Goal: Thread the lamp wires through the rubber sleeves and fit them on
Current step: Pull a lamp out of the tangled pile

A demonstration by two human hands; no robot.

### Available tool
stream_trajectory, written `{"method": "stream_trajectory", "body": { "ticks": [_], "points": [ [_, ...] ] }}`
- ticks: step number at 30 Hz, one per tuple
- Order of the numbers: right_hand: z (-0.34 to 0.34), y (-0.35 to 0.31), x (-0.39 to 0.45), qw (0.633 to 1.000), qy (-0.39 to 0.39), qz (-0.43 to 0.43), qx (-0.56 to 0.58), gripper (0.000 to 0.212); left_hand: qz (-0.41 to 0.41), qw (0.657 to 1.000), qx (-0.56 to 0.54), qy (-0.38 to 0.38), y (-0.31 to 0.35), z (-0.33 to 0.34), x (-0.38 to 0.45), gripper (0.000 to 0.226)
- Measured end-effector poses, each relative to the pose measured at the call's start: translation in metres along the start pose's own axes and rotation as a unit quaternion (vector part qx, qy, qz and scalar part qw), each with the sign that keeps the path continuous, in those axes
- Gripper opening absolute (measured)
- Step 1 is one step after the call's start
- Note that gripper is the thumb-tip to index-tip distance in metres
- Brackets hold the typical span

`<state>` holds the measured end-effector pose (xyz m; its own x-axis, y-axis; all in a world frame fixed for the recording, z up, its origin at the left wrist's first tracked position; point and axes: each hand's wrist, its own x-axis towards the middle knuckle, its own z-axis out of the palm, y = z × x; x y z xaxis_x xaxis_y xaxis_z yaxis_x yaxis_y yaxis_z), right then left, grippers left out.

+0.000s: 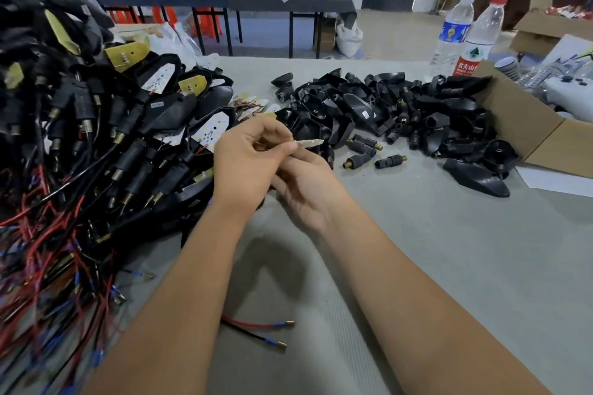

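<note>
Left hand [247,154] pinches a lamp board [309,143], right hand [305,189] curled beneath, grip unclear; next, probably a sleeve [390,161].

The counter [401,250] under my arms is pale grey. Far right, the rubber sleeves [394,112] lie in a black heap beside a brown cardboard box [526,125]. On the left, red, black and blue wires [48,250] tangle. Near me lie a red wire [253,324] and a black wire [247,335], both with blue and brass ends.
</note>
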<state>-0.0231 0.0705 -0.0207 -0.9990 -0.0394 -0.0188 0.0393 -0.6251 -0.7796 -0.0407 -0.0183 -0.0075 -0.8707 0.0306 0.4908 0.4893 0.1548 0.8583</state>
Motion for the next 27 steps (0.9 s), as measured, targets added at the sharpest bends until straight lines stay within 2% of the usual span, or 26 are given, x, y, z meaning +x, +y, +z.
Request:
{"method": "stream_trajectory", "body": {
  "ticks": [3, 5, 7, 8, 10, 11, 12, 14, 16, 19, 21, 25, 27],
  "points": [
    [0.001, -0.001, 0.003, 0.995, 0.089, -0.038, 0.011, 0.023, 0.011, 0.997, 0.058, -0.057, -0.005, -0.016, -0.002, 0.033],
    [-0.002, -0.005, 0.002, 0.978, 0.196, -0.057, -0.05, 0.029, 0.1, 0.981, 0.162, -0.026, -0.01, -0.036, -0.001, 0.029],
    [-0.007, -0.009, 0.002, 0.922, 0.308, -0.066, -0.225, 0.042, 0.181, 0.937, 0.296, -0.039, -0.017, -0.06, 0.008, 0.024],
    [-0.01, -0.009, 0.002, 0.882, 0.347, -0.081, -0.309, 0.048, 0.179, 0.906, 0.378, -0.07, -0.02, -0.071, 0.013, 0.026],
    [-0.01, -0.006, 0.0, 0.805, 0.374, -0.149, -0.435, 0.055, 0.134, 0.832, 0.521, -0.132, -0.025, -0.088, 0.023, 0.043],
    [-0.007, -0.003, -0.001, 0.766, 0.368, -0.194, -0.491, 0.056, 0.116, 0.81, 0.554, -0.151, -0.028, -0.094, 0.027, 0.052],
    [-0.004, 0.0, -0.002, 0.725, 0.347, -0.237, -0.545, 0.055, 0.113, 0.804, 0.562, -0.158, -0.03, -0.099, 0.029, 0.057],
    [0.003, 0.006, -0.001, 0.665, 0.265, -0.306, -0.628, 0.047, 0.132, 0.801, 0.567, -0.14, -0.032, -0.107, 0.034, 0.056],
    [0.009, 0.009, 0.004, 0.617, 0.163, -0.322, -0.7, 0.039, 0.145, 0.793, 0.583, -0.101, -0.032, -0.108, 0.038, 0.048],
    [0.012, 0.013, 0.016, 0.547, 0.041, -0.269, -0.792, 0.045, 0.147, 0.783, 0.604, -0.013, -0.034, -0.104, 0.041, 0.039],
    [0.014, 0.014, 0.024, 0.519, -0.001, -0.22, -0.826, 0.055, 0.143, 0.778, 0.611, 0.023, -0.036, -0.105, 0.044, 0.041],
    [0.027, 0.01, 0.055, 0.464, -0.08, -0.144, -0.87, 0.073, 0.115, 0.774, 0.622, 0.036, -0.041, -0.111, 0.058, 0.038],
    [0.034, 0.011, 0.069, 0.454, -0.122, -0.11, -0.876, 0.08, 0.108, 0.77, 0.628, 0.033, -0.044, -0.109, 0.06, 0.03]
  ]
}}
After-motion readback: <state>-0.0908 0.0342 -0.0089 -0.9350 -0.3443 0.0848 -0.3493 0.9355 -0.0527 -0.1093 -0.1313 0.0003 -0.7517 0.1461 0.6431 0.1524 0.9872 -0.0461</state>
